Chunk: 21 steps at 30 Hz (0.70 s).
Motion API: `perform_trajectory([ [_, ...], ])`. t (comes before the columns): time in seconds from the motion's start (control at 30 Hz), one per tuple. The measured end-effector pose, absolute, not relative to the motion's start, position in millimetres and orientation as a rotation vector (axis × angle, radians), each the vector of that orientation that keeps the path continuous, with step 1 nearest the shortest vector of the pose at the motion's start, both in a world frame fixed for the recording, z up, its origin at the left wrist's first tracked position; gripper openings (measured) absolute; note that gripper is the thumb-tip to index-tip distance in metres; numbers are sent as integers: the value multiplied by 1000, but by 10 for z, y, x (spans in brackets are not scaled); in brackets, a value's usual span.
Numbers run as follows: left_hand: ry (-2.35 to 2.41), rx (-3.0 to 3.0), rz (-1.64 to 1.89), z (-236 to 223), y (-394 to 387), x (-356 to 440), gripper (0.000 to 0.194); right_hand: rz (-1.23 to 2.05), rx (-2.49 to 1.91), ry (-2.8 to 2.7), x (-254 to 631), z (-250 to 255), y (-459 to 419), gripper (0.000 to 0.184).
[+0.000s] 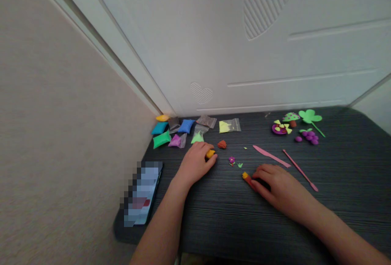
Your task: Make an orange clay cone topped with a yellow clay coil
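Note:
My left hand [198,160] curls over a piece of yellow-orange clay [210,153], with the thumb and fingers against it. My right hand [275,183] rests low over the table, its thumb and fingers closed on a small reddish-brown clay roll with a yellow tip [245,175]. Part of that roll is hidden by the fingers. Between the hands lie a tiny purple clay flower [231,160] and a small green clay sprig [240,165]. Behind them sits a brown clay lump [222,144].
Several clay packets, one of them blue [186,126], lie at back left. A pink modelling knife [271,156] and a thin pink tool [301,170] lie near my right hand. Clay grapes [310,136], a mushroom [291,117] and a green flower [310,116] are back right. A phone [145,193] lies left.

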<state>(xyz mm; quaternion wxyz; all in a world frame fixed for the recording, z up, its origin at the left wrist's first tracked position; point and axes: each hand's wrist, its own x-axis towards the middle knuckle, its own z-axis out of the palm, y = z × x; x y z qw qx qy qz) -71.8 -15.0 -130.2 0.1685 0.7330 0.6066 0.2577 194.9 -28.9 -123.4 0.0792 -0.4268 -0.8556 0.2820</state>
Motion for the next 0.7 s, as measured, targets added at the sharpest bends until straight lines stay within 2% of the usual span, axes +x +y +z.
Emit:
perform_trajectory([
  [0.23,1830,2354,556,-1064,83,-798,25,901,-1333,-2436,1969,-1156,-246,22],
  [0.47,1632,2570,45,-760,983,-780,35,912,-1301,-2371,1970,-1193,-240,18],
  [0.7,1624,2454,-287,-809,1411,-751,34,944,-1239,-2314,2000,-1210,-215,16],
])
